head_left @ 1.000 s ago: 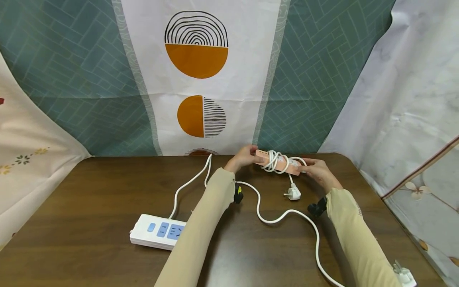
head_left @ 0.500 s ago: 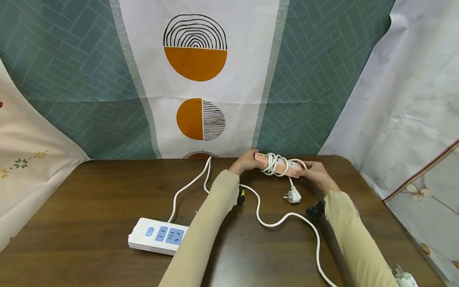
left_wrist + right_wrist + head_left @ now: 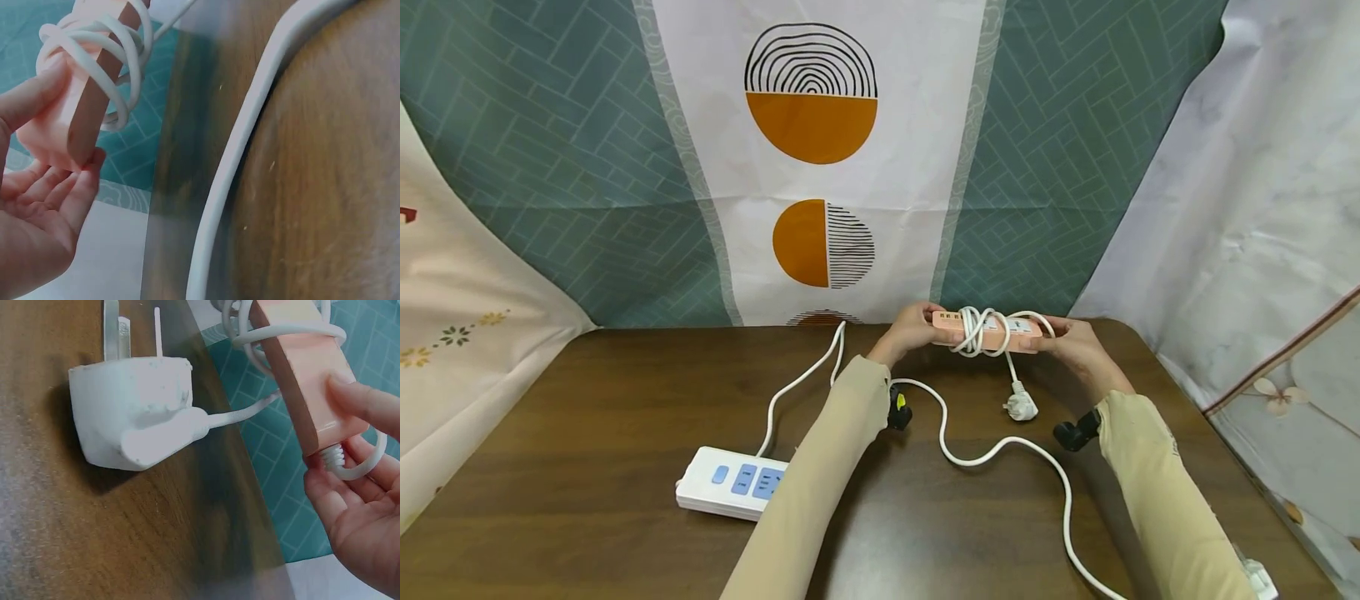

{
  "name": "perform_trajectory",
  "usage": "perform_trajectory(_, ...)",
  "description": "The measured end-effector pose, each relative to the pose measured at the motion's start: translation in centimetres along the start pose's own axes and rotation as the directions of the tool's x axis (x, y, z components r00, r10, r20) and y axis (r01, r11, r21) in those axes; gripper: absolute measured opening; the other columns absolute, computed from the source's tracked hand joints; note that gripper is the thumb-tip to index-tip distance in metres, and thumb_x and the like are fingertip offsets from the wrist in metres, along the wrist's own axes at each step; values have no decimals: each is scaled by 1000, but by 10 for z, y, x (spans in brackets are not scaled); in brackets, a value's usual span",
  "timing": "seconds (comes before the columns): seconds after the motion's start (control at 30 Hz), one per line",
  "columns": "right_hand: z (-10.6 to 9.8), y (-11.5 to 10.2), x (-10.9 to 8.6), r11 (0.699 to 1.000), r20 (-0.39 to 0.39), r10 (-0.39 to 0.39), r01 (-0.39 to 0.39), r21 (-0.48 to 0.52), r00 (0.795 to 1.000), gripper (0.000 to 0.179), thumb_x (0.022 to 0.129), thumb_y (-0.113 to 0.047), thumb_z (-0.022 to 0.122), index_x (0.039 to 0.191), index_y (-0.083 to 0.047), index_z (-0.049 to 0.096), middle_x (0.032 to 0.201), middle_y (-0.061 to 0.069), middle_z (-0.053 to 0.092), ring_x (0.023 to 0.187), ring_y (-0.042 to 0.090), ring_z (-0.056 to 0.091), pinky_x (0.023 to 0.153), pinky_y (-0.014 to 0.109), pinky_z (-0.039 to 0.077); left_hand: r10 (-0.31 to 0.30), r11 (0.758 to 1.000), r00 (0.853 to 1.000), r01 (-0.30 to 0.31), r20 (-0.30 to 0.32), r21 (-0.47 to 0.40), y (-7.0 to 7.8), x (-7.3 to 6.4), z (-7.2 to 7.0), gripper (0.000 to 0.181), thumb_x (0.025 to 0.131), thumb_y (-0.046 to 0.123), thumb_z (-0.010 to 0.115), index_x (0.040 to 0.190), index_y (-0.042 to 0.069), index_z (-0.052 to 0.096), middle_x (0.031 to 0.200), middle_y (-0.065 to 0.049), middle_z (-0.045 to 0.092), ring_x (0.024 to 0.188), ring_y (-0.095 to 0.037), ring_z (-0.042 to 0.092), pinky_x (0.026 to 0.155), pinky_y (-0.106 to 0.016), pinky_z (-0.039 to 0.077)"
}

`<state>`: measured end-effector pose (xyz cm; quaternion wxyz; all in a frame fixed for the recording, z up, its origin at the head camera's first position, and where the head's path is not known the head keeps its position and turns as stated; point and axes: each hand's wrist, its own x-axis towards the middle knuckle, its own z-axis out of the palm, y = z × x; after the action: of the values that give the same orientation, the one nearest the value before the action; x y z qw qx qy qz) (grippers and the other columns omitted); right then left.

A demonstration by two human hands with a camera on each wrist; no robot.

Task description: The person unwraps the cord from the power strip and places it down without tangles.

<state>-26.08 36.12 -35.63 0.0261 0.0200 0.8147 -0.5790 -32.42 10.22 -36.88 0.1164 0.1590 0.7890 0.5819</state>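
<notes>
A salmon-pink power strip (image 3: 1024,342) is held near the back of the table, its white cord (image 3: 973,333) wound several times round the middle. My left hand (image 3: 913,329) grips its left end; in the left wrist view the thumb lies on one face and the fingers (image 3: 84,187) bend under the end. At the other end my right hand (image 3: 1081,354) pinches the strip near where the cord comes out, thumb on the face in the right wrist view. Below the strip, the cord's white plug (image 3: 1021,403) hangs close to the tabletop; whether it touches cannot be told.
A white power strip (image 3: 726,483) with blue sockets lies at the left, partly behind my left sleeve. Its white cord (image 3: 970,461) snakes across the table (image 3: 587,417) towards the front right. Another white plug (image 3: 1259,578) shows beside my right sleeve. Cloth hangs behind and at both sides.
The pink strip's right end has risen with my right hand, so the strip now lies nearly level. Its hanging plug has turned and shifted slightly right. Both hands keep their hold.
</notes>
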Motion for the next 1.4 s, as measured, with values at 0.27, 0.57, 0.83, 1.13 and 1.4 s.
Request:
perform_trajectory(0.27,-2,-4,-10,976,13,-35,32,214,999,74,76,-7,73,135,12,31,82,-14,62,76,0,56,72,19,47,31,997,999,-34,-44,-76,3,-10,-1,52,66,9,80,111,-1,56,92,-9,63,76,-12,55,68,-22,46)
perform_trajectory(0.57,0,9,-12,964,124,-112,78,253,986,38,71,1,74,105,-7,59,86,-11,65,82,4,62,72,19,49,51,989,997,-57,-50,-135,8,-20,-7,51,69,8,78,112,-2,53,96,-11,62,77,-11,55,67,-21,46)
perform_trajectory(0.83,14,17,-13,971,183,-29,-16,239,983,36,88,3,55,120,13,43,85,-10,63,84,1,60,77,20,48,64,988,997,-69,-38,-136,13,-25,-10,51,69,7,78,112,-1,54,98,-11,63,79,-11,55,68,-21,46)
perform_trajectory(1.13,22,19,-15,971,230,-38,-19,239,973,14,90,-5,55,93,-18,60,83,-3,68,78,11,65,67,24,51,75,989,997,-76,-13,-129,20,-32,-13,49,69,6,78,112,-1,55,100,-13,64,79,-10,55,69,-19,45)
perform_trajectory(1.4,15,4,-18,942,161,-92,33,335,983,39,84,16,43,81,-19,61,74,-4,66,68,11,65,65,26,52,90,991,996,-87,21,-98,20,-39,-21,48,68,3,77,111,-3,56,95,-12,63,78,-10,54,67,-19,44)
